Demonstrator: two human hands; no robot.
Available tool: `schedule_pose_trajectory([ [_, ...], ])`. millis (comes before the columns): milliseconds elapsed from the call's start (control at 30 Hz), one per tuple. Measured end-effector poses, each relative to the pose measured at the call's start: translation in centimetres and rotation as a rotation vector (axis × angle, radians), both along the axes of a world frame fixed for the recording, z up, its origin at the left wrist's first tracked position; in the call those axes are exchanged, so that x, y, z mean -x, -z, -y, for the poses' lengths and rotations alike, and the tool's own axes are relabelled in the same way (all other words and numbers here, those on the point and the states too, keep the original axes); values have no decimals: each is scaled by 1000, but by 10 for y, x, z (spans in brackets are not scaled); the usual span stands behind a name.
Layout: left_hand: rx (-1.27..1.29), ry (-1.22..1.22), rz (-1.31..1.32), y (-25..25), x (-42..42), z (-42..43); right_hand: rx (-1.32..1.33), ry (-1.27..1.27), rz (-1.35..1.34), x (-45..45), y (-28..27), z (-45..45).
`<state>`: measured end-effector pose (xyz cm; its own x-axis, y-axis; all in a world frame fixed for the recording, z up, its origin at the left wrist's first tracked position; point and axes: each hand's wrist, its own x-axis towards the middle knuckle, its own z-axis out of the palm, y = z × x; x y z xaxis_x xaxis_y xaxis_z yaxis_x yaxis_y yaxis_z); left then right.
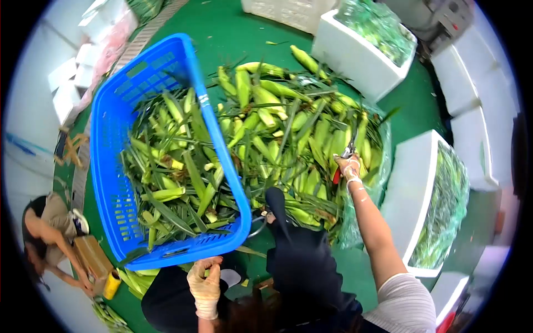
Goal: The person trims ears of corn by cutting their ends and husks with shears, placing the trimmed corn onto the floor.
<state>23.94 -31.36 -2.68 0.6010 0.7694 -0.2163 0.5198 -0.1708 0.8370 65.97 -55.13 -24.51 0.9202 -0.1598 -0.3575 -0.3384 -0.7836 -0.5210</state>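
My right hand (348, 165), in a pale glove, reaches over the corn pile and grips a pair of pruning shears (348, 151) with red handles. Their metal blades point away from me, among ears of corn in husk (363, 130). My left hand (204, 283), also gloved, is just in front of the near rim of a blue plastic basket (222, 247). Its fingers are loosely bent, a little apart, and I see nothing in them. Cut husk leaves and stalk ends (191, 172) fill much of the basket.
White foam boxes (411, 200) lined with green plastic bags stand on the right and at the back right (355, 55). At the left, a person (53, 238) crouches by a cardboard box (93, 256) and a yellow roll (111, 284). The floor (222, 22) is green.
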Motion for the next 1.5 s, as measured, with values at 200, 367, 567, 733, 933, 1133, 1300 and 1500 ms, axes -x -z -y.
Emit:
schedule_pose_trajectory([
  [200,-106,16,-34,-79,20,-35,228,-119,-54,-27,71,-4],
  [367,34,64,83,-99,22,-66,-697,-186,-75,-5,-31,15],
  [567,-103,315,315,-110,-68,-86,-1006,-803,-39,18,-218,-45],
  [733,504,256,682,-111,-64,-120,-1439,-754,-407,113,-290,-138],
  [933,742,82,1332,-95,-2,-152,-1361,-969,-1206,229,-290,-219],
  [1133,1107,-188,1510,-72,2,-175,-1518,-745,-1426,293,-282,-261],
  [1300,914,-744,1606,-56,24,-222,-1282,-753,-941,314,-297,-292],
  [1500,955,-1164,1685,-66,51,-244,-1274,-772,-896,265,-237,-282],
])
